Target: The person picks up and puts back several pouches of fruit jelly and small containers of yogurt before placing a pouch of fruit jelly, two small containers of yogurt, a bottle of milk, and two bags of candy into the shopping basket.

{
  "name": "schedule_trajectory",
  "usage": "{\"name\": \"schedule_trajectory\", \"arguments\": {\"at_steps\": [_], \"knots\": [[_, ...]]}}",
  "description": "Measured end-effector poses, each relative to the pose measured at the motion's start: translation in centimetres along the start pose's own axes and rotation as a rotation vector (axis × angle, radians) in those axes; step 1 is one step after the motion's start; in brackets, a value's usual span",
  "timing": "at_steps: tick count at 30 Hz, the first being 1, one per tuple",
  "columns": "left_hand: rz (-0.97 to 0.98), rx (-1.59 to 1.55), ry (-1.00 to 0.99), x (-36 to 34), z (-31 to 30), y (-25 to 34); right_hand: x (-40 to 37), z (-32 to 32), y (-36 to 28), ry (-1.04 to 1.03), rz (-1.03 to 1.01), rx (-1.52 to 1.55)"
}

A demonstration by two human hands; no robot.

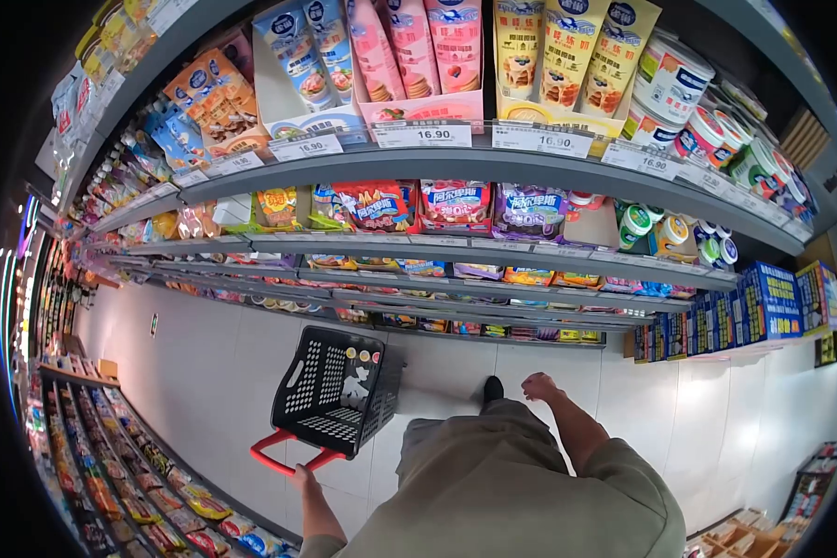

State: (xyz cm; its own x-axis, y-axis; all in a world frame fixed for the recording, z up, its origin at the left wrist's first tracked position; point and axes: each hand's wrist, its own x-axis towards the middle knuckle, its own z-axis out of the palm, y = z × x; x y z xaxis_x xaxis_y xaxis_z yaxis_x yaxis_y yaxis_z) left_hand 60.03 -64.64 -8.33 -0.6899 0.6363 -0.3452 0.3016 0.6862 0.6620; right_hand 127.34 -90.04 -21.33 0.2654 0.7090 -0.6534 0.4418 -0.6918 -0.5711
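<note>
At the lower left, my left hand is closed around the red handle of a black shopping basket. The basket has perforated walls and stands tilted toward me above the floor, with round stickers and a pale patch on its inner side. Nothing lies in the part of it that shows. My right hand hangs in front of my body, fingers loosely curled, with no item visible in it. It is near my dark shoe and touches no shelf.
Ahead runs a grey shelf unit with tubes, tubs, bagged sweets and price labels. Blue boxes are stacked at its right end. Another rack of packaged snacks stands at the lower left. Pale floor tiles lie between them.
</note>
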Motion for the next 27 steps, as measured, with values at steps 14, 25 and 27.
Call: {"name": "schedule_trajectory", "arguments": {"at_steps": [14, 25, 27], "knots": [[-0.266, 0.468, -0.964, -15.4, 9.2, -1.5, -6.3, -14.8, -22.1, -0.012, -0.481, 0.493], [-0.087, 0.378, -1.059, -17.9, 16.7, 4.6, -18.5, -33.7, -30.2, 0.705, -0.758, 0.822], [-0.12, 0.368, -1.06, -18.2, 17.1, 4.3, -18.5, -34.2, -30.0, 0.737, -0.744, 0.835]]}}
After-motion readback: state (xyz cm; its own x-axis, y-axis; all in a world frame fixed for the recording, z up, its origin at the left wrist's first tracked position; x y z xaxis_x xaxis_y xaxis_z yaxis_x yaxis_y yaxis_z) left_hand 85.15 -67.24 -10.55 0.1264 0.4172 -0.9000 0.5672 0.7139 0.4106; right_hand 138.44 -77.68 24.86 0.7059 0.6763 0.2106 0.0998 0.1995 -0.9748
